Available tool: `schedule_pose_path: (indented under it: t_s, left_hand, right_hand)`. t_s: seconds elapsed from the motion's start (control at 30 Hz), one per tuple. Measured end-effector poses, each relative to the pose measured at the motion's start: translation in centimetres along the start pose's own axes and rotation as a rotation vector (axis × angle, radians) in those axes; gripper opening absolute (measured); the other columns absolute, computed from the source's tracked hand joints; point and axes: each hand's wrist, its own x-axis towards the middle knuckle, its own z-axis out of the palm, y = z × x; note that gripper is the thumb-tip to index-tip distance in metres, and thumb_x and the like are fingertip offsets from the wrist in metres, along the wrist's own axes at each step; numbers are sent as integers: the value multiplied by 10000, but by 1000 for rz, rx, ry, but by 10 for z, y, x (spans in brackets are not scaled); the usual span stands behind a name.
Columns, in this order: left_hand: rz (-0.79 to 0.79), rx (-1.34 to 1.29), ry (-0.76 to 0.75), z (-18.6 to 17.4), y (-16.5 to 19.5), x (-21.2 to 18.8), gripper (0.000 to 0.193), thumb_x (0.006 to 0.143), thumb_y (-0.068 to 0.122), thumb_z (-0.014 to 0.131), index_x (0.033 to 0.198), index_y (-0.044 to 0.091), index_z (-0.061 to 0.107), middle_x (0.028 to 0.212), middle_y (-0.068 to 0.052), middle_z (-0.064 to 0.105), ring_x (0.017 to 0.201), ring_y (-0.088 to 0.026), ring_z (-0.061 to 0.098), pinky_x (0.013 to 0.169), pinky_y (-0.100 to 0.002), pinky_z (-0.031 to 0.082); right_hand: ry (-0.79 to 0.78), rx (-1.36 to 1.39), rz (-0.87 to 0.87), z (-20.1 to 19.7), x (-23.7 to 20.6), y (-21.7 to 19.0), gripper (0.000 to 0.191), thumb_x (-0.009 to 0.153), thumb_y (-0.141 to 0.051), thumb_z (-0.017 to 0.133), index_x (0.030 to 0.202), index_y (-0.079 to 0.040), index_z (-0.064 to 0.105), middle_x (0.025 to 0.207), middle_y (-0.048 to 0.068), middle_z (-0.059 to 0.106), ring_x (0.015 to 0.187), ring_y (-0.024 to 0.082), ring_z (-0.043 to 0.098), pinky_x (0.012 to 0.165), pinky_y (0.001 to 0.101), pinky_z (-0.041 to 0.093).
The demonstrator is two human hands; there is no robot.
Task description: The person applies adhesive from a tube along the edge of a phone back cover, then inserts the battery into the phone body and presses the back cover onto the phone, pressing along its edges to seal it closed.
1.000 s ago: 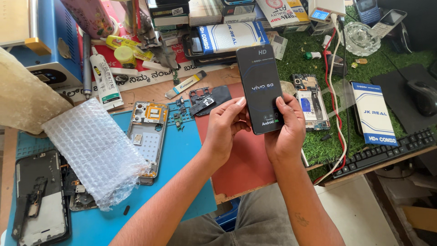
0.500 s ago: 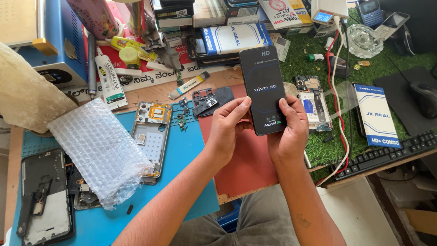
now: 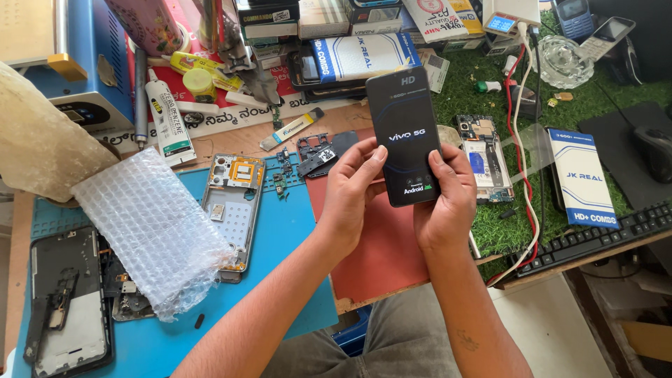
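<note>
Cluttered bench; both hands' grip closed on phone screen (image 3: 406,136).

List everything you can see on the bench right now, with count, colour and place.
display panel: one, black, held up over the red mat
red mat: one, under the hands
blue mat: one, left of the red mat
phone frame: one, silver, on the blue mat
bubble wrap: one sheet, clear, partly over the phone frame
opened phone: one, black, far left
circuit board: one, on green turf
keyboard: one, black, right edge
glue tube: one, white, upper left
left hand: grips the panel's left edge
right hand: grips its lower right
</note>
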Motion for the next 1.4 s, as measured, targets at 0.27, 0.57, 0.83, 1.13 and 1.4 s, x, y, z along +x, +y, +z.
schedule_pose_path:
  t_s: [0.27,0.57,0.83,1.13,1.4]
  left_hand:
    - [64,35,18,-2,-1,-1,331,992,222,673,1252,18,695,1117,-18,733,984,-78,677,880,-289,570]
    - [54,-29,50,-7,-2,2,319,996,210,667,1250,20,692,1065,-1,723,896,-62,646,769,-267,537]
    - [97,-83,76,-10,-5,3,248,992,189,685,1164,11,693,1044,-2,721,930,-53,651,830,-231,532]
    - [92,-71,102,-12,-7,4,203,994,196,687,1102,25,698,1013,1,710,919,-52,630,840,-236,510]
    - [108,-44,105,-12,-7,4,182,1002,195,685,1079,30,695,1002,2,705,933,-57,619,862,-235,489]
  right_hand:
    - [-26,-116,47,4,-2,0,140,1043,-59,603,1160,14,630,1064,63,696,952,116,664,884,276,541]
    - [-53,-308,77,8,-2,3,193,998,-59,646,1181,3,636,1065,54,702,940,83,662,879,239,539]
    - [-115,-329,130,5,-1,6,175,1024,-78,638,1175,8,642,1076,50,706,969,81,645,910,243,513]
    - [-115,-340,145,4,-1,7,193,1016,-82,632,1189,4,642,1084,49,709,973,80,649,908,242,514]
    - [-128,-335,143,3,-1,9,197,1023,-85,633,1196,7,647,1081,44,707,975,78,643,914,239,508]
